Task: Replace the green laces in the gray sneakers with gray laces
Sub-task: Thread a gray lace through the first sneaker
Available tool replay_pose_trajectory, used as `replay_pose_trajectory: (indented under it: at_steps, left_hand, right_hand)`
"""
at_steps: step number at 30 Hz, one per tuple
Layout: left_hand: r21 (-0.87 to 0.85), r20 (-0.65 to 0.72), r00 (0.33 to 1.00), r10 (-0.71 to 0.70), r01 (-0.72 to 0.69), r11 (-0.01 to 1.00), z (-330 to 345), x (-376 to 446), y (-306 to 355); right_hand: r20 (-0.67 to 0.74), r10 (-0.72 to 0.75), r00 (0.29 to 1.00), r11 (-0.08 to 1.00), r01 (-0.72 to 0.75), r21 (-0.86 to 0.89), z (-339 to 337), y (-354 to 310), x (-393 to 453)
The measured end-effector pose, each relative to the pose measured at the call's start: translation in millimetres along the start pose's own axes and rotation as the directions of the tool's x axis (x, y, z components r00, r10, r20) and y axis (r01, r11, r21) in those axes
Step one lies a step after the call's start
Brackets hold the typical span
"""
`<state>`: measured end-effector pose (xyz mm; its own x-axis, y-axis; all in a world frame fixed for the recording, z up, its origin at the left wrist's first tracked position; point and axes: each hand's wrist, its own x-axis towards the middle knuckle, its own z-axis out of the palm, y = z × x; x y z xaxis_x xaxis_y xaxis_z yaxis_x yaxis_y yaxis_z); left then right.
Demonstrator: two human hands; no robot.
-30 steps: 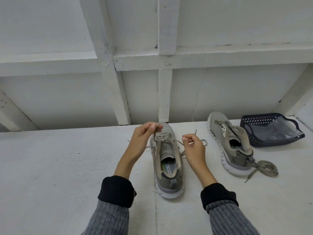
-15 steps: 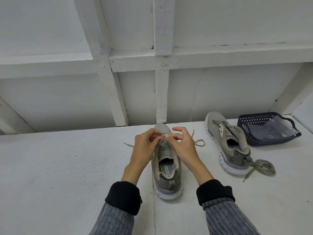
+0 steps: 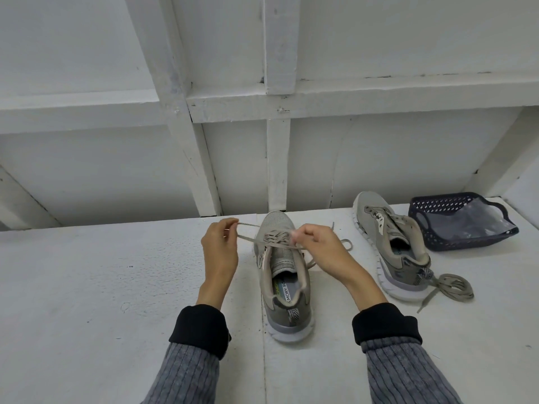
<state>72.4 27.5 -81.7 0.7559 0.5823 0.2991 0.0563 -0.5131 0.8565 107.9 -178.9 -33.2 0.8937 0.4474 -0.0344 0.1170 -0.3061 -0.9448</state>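
1. The near sneaker (image 3: 284, 275) stands on the white surface (image 3: 87, 287), toe away from the person, heel toward the camera. A gray lace (image 3: 277, 239) is crossed through the upper eyelets.
2. Left hand (image 3: 219, 252): a narrow grip is kept on a loop of the lace, drawn out to the left of the shoe. Right hand (image 3: 318, 249): fingers are curled over the lace at the right eyelets; exactly which strand is pinched cannot be told.
3. Judged step: a knot or bow is being formed, so this shoe is taken as nearly done.
4. Risk: the loop can be lost if the left pinch is loosened before the knot is cinched; flat lace slips easily.
5. Risk: the shoe is not pinned down. An uneven sideways pull could drag or tip it on the smooth surface.
6. Risk: unequal tension could leave one free end short; the tail (image 3: 344, 243) behind the right hand is partly hidden, so its length is not known.
7. The second sneaker (image 3: 390, 249) lies well apart to the right, tilted, with a loose lace bundle (image 3: 453, 287) at its heel. Its eyelets appear largely unlaced; the colour of that bundle is not certain, and a mix-up of laces is possible.
8. A dark basket (image 3: 431, 228) holding a clear bag sits beyond it, out of the way.
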Motion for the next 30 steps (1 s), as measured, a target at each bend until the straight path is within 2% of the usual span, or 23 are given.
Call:
replay_pose_trajectory:
  at_steps: [4,6,8,9,11,13,15,16,18,20,22,26,30]
  left_hand:
    - [0.052,0.017,0.989,-0.149,0.148,0.988,3.8,-1.9,-15.3]
    - [0.075,0.049,0.968,-0.245,0.241,0.968,8.9,-6.8,-21.4]
    - [0.117,0.065,0.966,-0.251,0.242,0.963,13.1,-11.0,-21.6]
    - [0.121,0.076,0.978,-0.196,0.186,0.975,14.0,-12.6,-17.6]
    - [0.065,0.152,0.988,0.017,-0.027,0.998,14.5,-14.5,-1.4]
    - [-0.043,0.325,0.924,0.199,-0.196,0.980,14.5,-17.6,21.6]
    - [-0.098,0.487,0.836,0.252,-0.234,0.967,16.3,-21.0,40.5]
    - [-0.107,0.517,0.814,0.264,-0.245,0.964,18.6,-21.6,44.4]
    - [-0.141,0.495,0.826,0.271,-0.232,0.963,21.8,-21.6,44.9]
    - [-0.180,0.433,0.866,0.250,-0.189,0.965,19.9,-19.8,38.3]
    - [-0.160,0.389,0.892,0.229,-0.180,0.971,13.6,-17.1,28.1]
    - [-0.042,0.349,0.921,0.170,-0.166,0.985,1.5,-12.6,14.3]
    - [0.160,0.339,0.927,0.159,-0.224,0.961,-1.3,-11.4,11.6]
  right_hand:
    - [-0.231,0.015,0.973,0.967,0.045,0.251,-11.7,-6.1,0.4]
    - [-0.266,0.041,0.963,0.942,0.052,0.331,-14.2,-4.3,1.8]
    - [-0.248,0.045,0.968,0.951,0.035,0.307,-12.9,-2.7,0.9]
    - [-0.232,0.032,0.972,0.965,0.030,0.260,-11.6,-1.8,0.3]
    - [-0.190,-0.021,0.982,0.991,0.045,0.125,-9.1,0.9,-0.5]
    - [-0.133,-0.043,0.990,0.996,0.054,0.078,-5.0,3.8,-0.1]
    - [-0.091,-0.009,0.996,0.993,0.020,0.116,-1.8,4.5,0.5]
    - [-0.081,0.014,0.997,0.989,-0.002,0.146,-0.6,4.2,0.4]
    - [-0.091,0.045,0.995,0.982,-0.027,0.189,-1.3,4.0,-0.5]
    - [-0.128,0.057,0.990,0.979,-0.030,0.201,-7.0,6.3,-1.1]
    - [-0.146,0.049,0.988,0.978,-0.018,0.207,-14.7,11.8,-1.6]
    - [-0.183,0.020,0.983,0.985,0.012,0.172,-16.2,19.7,-2.9]
    - [-0.317,0.033,0.948,0.980,0.031,0.197,-6.1,19.8,0.6]
